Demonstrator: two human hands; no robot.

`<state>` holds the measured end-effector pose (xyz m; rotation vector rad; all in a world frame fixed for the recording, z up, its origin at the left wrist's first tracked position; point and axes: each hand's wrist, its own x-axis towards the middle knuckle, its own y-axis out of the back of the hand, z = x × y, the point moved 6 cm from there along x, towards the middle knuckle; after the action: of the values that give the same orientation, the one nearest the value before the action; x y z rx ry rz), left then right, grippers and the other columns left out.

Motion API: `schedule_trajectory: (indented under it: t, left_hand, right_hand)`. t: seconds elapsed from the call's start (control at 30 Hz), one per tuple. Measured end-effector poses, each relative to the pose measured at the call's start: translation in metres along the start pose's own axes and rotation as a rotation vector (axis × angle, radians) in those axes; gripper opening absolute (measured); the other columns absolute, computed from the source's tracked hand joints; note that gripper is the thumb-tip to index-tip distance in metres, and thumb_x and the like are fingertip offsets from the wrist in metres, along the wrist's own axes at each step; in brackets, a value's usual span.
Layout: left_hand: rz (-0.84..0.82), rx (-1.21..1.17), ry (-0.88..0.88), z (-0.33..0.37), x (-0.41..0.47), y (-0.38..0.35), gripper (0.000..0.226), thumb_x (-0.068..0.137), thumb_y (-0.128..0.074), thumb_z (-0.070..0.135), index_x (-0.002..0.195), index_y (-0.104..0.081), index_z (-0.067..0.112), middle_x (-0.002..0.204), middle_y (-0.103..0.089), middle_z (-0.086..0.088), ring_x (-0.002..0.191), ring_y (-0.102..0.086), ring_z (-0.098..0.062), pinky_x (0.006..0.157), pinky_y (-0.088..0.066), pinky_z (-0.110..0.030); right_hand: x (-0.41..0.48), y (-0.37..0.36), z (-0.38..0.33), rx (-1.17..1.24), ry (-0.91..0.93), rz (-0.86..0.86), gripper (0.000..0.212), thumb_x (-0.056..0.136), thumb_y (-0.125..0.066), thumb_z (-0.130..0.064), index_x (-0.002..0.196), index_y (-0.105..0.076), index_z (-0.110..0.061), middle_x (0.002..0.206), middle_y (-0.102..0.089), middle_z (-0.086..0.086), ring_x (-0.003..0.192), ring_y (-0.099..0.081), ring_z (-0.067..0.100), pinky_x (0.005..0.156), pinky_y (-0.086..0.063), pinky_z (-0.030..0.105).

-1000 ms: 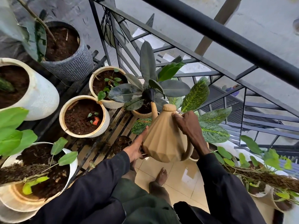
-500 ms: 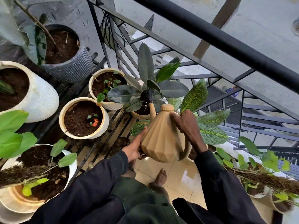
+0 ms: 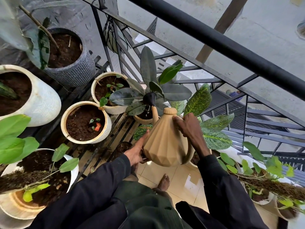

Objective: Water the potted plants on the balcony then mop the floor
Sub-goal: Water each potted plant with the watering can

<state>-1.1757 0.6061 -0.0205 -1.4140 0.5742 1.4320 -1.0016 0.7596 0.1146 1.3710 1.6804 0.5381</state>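
The watering step is in hand, and mopping has not begun. The tan watering can (image 3: pixel 165 142) hangs in the lower middle of the frame, above the tiled floor (image 3: pixel 181 180). It is tipped forward so its black spout head (image 3: pixel 150 98) reaches in among the dark leaves of the rubber plant (image 3: pixel 146 70), over that plant's small ribbed pot (image 3: pixel 142 120) at the centre. A few pale drops seem to fall below the spout head, though they are too small to be sure of.

The right hand (image 3: pixel 189 129) is clamped over the top of the can's handle, just right of the lid. The left hand (image 3: pixel 137 152) lies with fingers straight against the can's lower left side, steadying it.

Judging from this, the next move calls for holding the tilt until the soil is wet. The can should then be levelled and swung to a neighbouring pot, perhaps the cream one (image 3: pixel 85 123) at centre left, without knocking leaves.
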Motion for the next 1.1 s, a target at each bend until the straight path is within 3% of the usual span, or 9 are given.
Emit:
schedule_trajectory:
  t: [0.13,0.27,0.37,0.43,0.57,0.67,0.73,1.0,1.1]
  left_hand:
    - [0.009,0.023,-0.008,0.003,-0.005,0.002,0.111,0.048,-0.08,0.085,0.131,-0.059,0.015,0.125,-0.067,-0.022,0.118,-0.061,-0.042,0.105,-0.047,-0.062]
    - [-0.001,0.016,-0.015,0.002,-0.008,0.005,0.103,0.056,-0.078,0.082,0.133,-0.058,0.017,0.127,-0.065,-0.02,0.12,-0.06,-0.041,0.106,-0.046,-0.061]
    - [0.002,0.03,-0.038,0.002,-0.008,0.008,0.113,0.046,-0.083,0.083,0.137,-0.056,0.022,0.131,-0.065,-0.016,0.123,-0.058,-0.038,0.11,-0.043,-0.06]
    - [-0.003,0.005,-0.066,0.003,-0.011,0.008,0.106,0.051,-0.084,0.077,0.137,-0.058,0.021,0.128,-0.068,-0.013,0.12,-0.061,-0.034,0.109,-0.045,-0.057]
    - [-0.019,-0.013,-0.11,0.003,-0.014,0.008,0.079,0.072,-0.078,0.067,0.137,-0.06,0.025,0.13,-0.067,-0.008,0.127,-0.056,-0.031,0.117,-0.033,-0.058]
    - [-0.053,-0.033,-0.144,0.004,-0.018,0.006,0.069,0.074,-0.078,0.06,0.133,-0.063,0.026,0.127,-0.07,-0.008,0.125,-0.058,-0.03,0.114,-0.038,-0.056]
    - [-0.079,-0.049,-0.176,0.006,-0.022,0.002,0.064,0.076,-0.077,0.056,0.13,-0.065,0.024,0.12,-0.073,-0.007,0.122,-0.061,-0.029,0.114,-0.039,-0.056]
    - [-0.087,-0.116,-0.262,0.007,-0.025,-0.008,0.077,0.071,-0.087,0.045,0.138,-0.059,0.02,0.132,-0.068,-0.012,0.128,-0.059,-0.032,0.113,-0.042,-0.055]
    - [-0.064,-0.13,-0.282,0.007,-0.026,-0.012,0.091,0.063,-0.093,0.049,0.142,-0.053,0.03,0.134,-0.068,-0.006,0.126,-0.061,-0.028,0.111,-0.044,-0.056]
  right_hand:
    - [-0.004,-0.002,0.003,0.063,0.011,0.006,0.075,0.092,-0.061,-0.056,0.076,-0.06,0.017,0.076,-0.068,0.036,0.053,-0.05,0.022,0.055,-0.056,0.052]
    - [-0.011,-0.007,0.015,0.063,0.033,0.047,0.08,0.09,-0.055,-0.067,0.068,-0.054,0.01,0.07,-0.064,0.026,0.06,-0.062,0.036,0.061,-0.058,0.053]
    - [-0.02,-0.01,0.023,0.092,0.011,0.073,0.074,0.091,-0.057,-0.069,0.063,-0.048,0.0,0.066,-0.058,0.021,0.058,-0.052,0.028,0.059,-0.051,0.047]
    - [-0.028,-0.009,0.024,0.121,0.008,0.087,0.071,0.087,-0.055,-0.07,0.059,-0.051,-0.005,0.057,-0.051,0.018,0.053,-0.041,0.021,0.052,-0.039,0.037]
    - [-0.045,-0.004,0.023,0.195,0.047,0.119,0.061,0.097,-0.072,-0.044,0.049,-0.048,-0.015,0.047,-0.036,0.003,0.047,-0.027,0.017,0.049,-0.027,0.031]
    - [-0.059,-0.001,0.025,0.219,0.079,0.175,0.064,0.098,-0.074,-0.037,0.046,-0.038,-0.024,0.045,-0.027,-0.007,0.043,-0.018,0.008,0.044,-0.02,0.022]
    - [-0.063,0.0,0.027,0.228,0.099,0.195,0.064,0.098,-0.075,-0.036,0.048,-0.037,-0.024,0.046,-0.025,-0.009,0.04,-0.021,0.013,0.043,-0.023,0.022]
    - [-0.075,0.01,0.038,0.326,0.163,0.215,0.057,0.091,-0.064,-0.057,0.05,-0.041,-0.024,0.048,-0.027,-0.009,0.041,-0.023,0.011,0.043,-0.024,0.02]
    - [-0.076,0.013,0.044,0.358,0.174,0.205,0.061,0.088,-0.058,-0.065,0.05,-0.042,-0.02,0.05,-0.032,-0.006,0.045,-0.023,0.009,0.046,-0.022,0.024]
